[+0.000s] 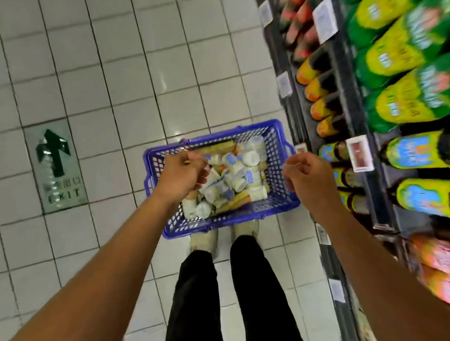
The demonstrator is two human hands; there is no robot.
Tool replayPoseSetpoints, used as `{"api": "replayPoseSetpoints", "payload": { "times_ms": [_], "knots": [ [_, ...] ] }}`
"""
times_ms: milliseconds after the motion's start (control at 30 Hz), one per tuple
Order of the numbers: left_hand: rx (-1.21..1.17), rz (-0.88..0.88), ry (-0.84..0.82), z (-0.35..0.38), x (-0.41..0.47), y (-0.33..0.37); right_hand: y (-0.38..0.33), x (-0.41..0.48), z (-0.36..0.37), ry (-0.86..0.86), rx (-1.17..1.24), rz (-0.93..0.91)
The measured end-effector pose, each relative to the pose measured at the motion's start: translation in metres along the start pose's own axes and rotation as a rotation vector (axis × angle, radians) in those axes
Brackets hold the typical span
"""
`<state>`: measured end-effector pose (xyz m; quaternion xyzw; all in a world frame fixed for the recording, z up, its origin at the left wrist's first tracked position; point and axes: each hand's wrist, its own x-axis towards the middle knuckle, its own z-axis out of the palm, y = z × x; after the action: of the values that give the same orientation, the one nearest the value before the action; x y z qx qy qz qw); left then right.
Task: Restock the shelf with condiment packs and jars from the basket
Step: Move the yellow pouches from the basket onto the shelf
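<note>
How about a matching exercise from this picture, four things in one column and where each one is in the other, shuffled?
Things:
1 blue basket
2 exit sign
3 left hand
4 pink packs

Places:
A flat on the floor, far left
B lower right, on the shelf
C above the jars
D just ahead of the shoes

Pairs: 1-D, 2-A, 3-C, 4-B

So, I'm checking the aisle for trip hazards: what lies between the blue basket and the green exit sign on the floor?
Nothing but bare white floor tiles between the basket and the exit sign, as the head view shows.
</note>
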<state>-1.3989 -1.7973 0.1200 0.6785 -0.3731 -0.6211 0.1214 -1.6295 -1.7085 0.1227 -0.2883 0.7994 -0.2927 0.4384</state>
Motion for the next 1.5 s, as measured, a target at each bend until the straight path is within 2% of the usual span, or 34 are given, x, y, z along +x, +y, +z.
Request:
{"api": "replayPoseSetpoints", "payload": {
  "times_ms": [233, 367, 467, 567, 667, 733, 767, 967, 1233, 1333, 1500],
  "knots": [
    [0.042, -0.214, -0.033, 0.028, 0.081, -0.111, 0.073, 0.074, 0.054, -0.116, -0.089, 0.071],
    [0.113, -0.242, -0.042, 0.046, 0.123, -0.169, 0.104, 0.116, 0.084, -0.218, -0.16, 0.071],
    [0.274, -0.233, -0.088, 0.054, 0.148, -0.205, 0.122, 0.144, 0.106, -0.248, -0.234, 0.043],
    [0.393, -0.166, -0.217, 0.058, 0.162, -0.236, 0.14, 0.17, 0.126, -0.252, -0.355, 0.002],
    [0.541, -0.157, -0.45, 0.06, 0.17, -0.265, 0.153, 0.193, 0.147, -0.268, -0.425, -0.033],
    [0.676, -0.116, -0.48, 0.059, 0.175, -0.281, 0.158, 0.205, 0.163, -0.256, -0.498, -0.124],
    [0.672, -0.092, -0.466, 0.059, 0.177, -0.287, 0.16, 0.212, 0.171, -0.242, -0.541, -0.188],
    [0.538, 0.133, -0.311, 0.061, 0.186, -0.311, 0.163, 0.239, 0.214, -0.233, -0.851, -0.526],
    [-0.019, 0.092, -0.103, 0.055, 0.184, -0.291, 0.178, 0.248, 0.233, -0.197, -1.098, -0.662],
    [-0.118, 0.091, -0.088, 0.046, 0.188, -0.271, 0.178, 0.249, 0.234, -0.183, -1.094, -0.68],
    [-0.219, -0.017, -0.059, 0.027, 0.204, -0.249, 0.179, 0.236, 0.216, -0.295, -0.883, -0.668]
  ]
}}
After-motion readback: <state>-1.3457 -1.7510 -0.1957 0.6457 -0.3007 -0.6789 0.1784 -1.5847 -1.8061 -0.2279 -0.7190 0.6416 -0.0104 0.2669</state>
